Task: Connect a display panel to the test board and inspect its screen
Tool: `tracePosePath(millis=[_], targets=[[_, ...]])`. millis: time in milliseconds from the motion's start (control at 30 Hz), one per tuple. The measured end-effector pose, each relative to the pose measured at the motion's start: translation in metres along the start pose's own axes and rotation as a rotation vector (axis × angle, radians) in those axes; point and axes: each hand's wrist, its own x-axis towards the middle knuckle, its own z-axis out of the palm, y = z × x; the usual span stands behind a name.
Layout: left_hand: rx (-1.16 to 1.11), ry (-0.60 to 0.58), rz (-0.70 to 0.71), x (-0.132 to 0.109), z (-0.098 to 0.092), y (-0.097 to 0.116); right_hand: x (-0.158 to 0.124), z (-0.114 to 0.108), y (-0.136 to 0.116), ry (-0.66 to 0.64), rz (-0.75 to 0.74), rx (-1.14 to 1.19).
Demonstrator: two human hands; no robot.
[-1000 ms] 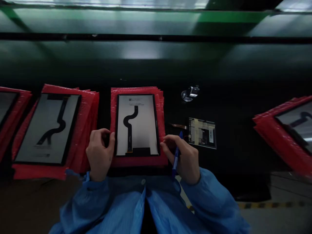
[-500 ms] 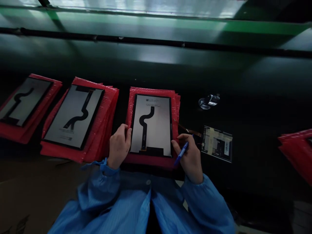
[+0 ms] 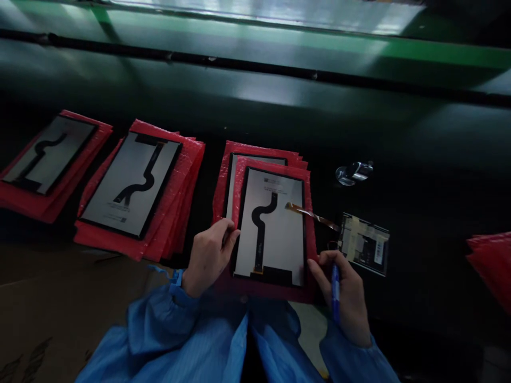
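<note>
Display panel (image 3: 271,229) on its red bubble sheet (image 3: 275,290) sat nearest, gripped at both lower edges — left hand (image 3: 207,258) pinching the left side, right hand (image 3: 347,295) clasping the right corner with a blue pen (image 3: 335,292) tucked in its fingers. Beyond lay the red stack (image 3: 259,151), a small circuit board (image 3: 365,244) and, leftward, another panel (image 3: 133,183).

The person wears a bright blue work smock with long, loose sleeves that crease and bunch along the forearms. Each sleeve ends in a gathered cuff, snug at the wrist, above the bare left hand (image 3: 207,258) and the bare right hand (image 3: 347,298). The smock closes down the front, its two edges meeting along a dark centre line. The fabric looks thin and slightly shiny.
</note>
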Motion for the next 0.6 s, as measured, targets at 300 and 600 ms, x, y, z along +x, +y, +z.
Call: tracePosePath(millis=[300, 600], targets=[[-0.317, -0.221, -0.174, 0.002, -0.005, 0.006, 0.003, 0.010, 0.001, 0.052, 0.050, 0.184], [0.308, 0.102, -0.284, 0.016, -0.014, -0.025, 0.026, 0.033, -0.017, 0.093, -0.154, 0.194]])
